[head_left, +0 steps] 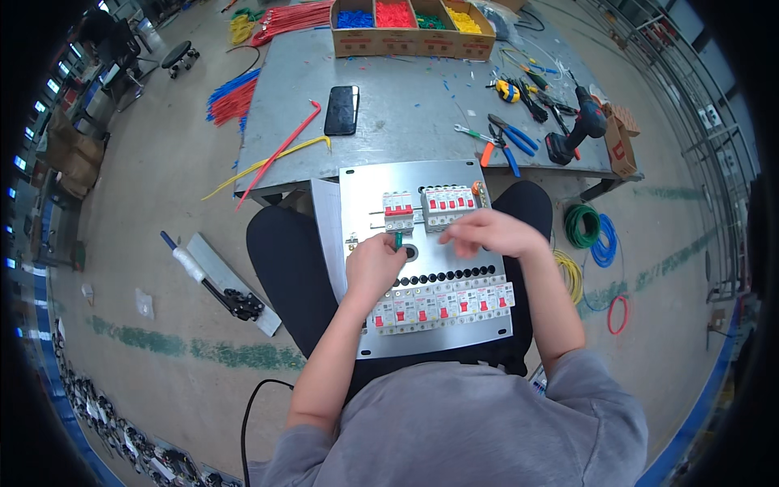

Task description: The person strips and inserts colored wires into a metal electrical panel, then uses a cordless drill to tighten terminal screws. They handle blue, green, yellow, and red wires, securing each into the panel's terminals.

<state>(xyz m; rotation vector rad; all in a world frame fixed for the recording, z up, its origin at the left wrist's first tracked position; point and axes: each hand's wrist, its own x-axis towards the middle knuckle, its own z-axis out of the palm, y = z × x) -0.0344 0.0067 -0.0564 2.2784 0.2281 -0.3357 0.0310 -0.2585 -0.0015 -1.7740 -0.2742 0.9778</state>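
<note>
A metal mounting plate [373, 180] fitted with circuit breakers rests across my lap. My left hand [375, 266] is closed, with a small green piece [398, 240] at its fingertips, just below the red-handled breaker [398, 211] at upper left. Whether the green piece touches that breaker I cannot tell. My right hand [493, 233] hovers over the plate below the upper right breaker group [448, 206]; its bent fingers are apart and nothing shows in them. Nearer to me runs a long row of breakers [443, 308], with a line of black round holes [446, 276] above it.
On the grey worktable [406, 97] lie a phone [342, 110], red and yellow wires [284, 148], pliers [513, 135] and a cordless drill [578, 130]. A cardboard box [412, 44] holds coloured small parts. Wire coils [581, 226] lie on the floor at right.
</note>
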